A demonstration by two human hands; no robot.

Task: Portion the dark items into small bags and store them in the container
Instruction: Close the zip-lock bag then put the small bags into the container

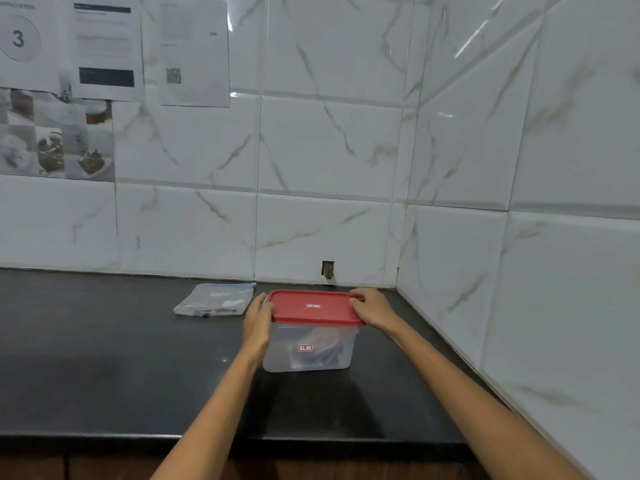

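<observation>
Both hands gripped the container [308, 348] on the table [104, 358]: left hand [258, 323] clasping its side, right hand [372, 308] clamped on its red lid [313, 306].

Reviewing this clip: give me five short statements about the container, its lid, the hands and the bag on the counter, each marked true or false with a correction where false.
1. The red lid sits on the clear container. True.
2. Only the right hand touches the lid. False: the left hand is at the lid's left edge and the container's side, and the right hand is at the lid's right edge.
3. A plastic bag lies flat on the black counter, to the left of the container. True.
4. The container is empty. False: bagged contents show through its wall.
5. The container stands on a white counter. False: the counter is black; the wall tiles are white.
</observation>
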